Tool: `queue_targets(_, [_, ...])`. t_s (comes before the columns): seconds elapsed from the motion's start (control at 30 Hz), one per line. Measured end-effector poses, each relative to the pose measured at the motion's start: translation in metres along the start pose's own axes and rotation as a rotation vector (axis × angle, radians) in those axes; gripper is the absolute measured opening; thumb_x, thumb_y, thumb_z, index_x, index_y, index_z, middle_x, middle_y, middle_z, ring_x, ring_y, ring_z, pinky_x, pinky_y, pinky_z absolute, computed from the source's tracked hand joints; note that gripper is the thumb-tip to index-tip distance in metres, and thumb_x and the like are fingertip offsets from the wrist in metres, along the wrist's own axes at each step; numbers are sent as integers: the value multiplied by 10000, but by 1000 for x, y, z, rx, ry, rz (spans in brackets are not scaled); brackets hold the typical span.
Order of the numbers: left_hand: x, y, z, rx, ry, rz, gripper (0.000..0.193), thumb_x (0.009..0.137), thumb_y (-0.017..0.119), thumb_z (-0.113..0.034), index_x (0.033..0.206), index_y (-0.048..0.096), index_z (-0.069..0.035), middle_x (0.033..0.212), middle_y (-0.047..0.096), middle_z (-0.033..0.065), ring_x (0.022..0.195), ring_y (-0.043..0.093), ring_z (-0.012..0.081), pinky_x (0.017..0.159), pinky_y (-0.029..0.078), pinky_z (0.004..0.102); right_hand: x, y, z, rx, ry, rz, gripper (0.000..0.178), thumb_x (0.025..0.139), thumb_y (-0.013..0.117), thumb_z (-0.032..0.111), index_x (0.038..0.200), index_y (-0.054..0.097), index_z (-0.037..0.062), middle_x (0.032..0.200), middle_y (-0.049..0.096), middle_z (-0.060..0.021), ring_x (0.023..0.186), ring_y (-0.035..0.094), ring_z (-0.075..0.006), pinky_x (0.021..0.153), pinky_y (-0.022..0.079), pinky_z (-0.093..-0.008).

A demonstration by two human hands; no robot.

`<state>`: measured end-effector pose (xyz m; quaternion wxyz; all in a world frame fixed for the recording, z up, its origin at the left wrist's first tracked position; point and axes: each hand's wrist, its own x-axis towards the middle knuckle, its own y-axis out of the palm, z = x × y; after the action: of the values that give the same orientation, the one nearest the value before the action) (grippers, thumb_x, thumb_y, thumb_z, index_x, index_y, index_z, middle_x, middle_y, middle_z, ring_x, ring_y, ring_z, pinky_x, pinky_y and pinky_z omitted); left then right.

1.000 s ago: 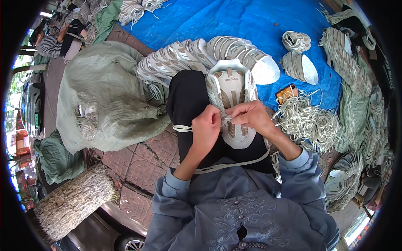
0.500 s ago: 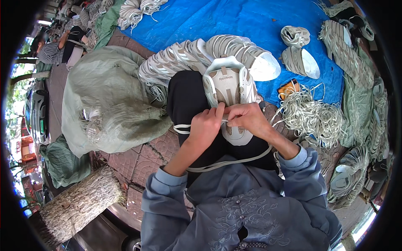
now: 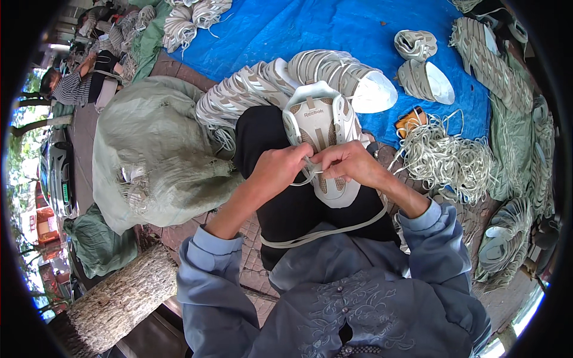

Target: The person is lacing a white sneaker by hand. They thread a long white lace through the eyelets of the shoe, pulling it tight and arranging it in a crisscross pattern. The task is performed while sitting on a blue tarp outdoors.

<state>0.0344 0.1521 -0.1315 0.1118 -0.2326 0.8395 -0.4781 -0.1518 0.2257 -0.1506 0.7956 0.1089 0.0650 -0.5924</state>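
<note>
A white and beige sneaker upper (image 3: 316,122) rests across my black-trousered knees, its toe toward me and its collar away. At its lacing area both hands are closed on a pale flat shoelace (image 3: 307,181). My left hand (image 3: 285,164) pinches the lace at the left eyelet edge, and a loop of it hangs below those fingers. Just right of it, my right hand (image 3: 351,163) holds the lace between thumb and forefinger over the vamp. The fingertips nearly meet, partly hiding the eyelets. Another lace length (image 3: 322,236) stretches over my thighs.
A tangled heap of laces (image 3: 444,158) lies at right, beside an orange-brown object (image 3: 410,121). Nested uppers (image 3: 248,89) curve behind my knees, reaching a blue tarp (image 3: 268,30). A large greyish-green sack (image 3: 155,155) stands at left, near a tree trunk (image 3: 122,298). Another person (image 3: 74,86) sits far left.
My left hand has turned, its forearm swinging left. The lace end that trailed left of my knee is now drawn into a small loop under the left fingers. The right hand stays near the vamp.
</note>
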Motion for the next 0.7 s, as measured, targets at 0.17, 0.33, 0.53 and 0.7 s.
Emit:
queue_targets(0.17, [16,-11,-8,564,49,166,221,685,655,-200,791,508,-74,601,565,57,571,590,211,496,461,323,4,-1,1,-41,33,-29,44,678,595,30,693,602,-11,740,634,-80,415,465,-60,393,366,-221])
queue_targets(0.33, [16,-17,6,451,190,181,187,649,643,-204,730,518,-91,565,548,32,538,572,186,477,436,301,8,-1,6,-51,106,-53,55,719,595,11,767,607,-13,693,600,-48,426,463,-46,388,365,-200])
queue_targets(0.53, [0,-1,13,577,301,-29,164,668,638,-226,699,526,-110,558,475,-5,548,499,138,515,401,276,24,2,4,-171,-40,-170,83,686,630,60,725,598,-7,616,569,-70,455,513,-138,450,413,-266])
queue_targets(0.7, [-7,6,15,628,346,-164,148,672,622,-224,679,528,-111,547,424,-22,551,446,123,510,365,270,40,0,5,-880,-302,-16,169,614,662,118,704,602,-12,671,580,-165,619,574,-320,599,455,-366])
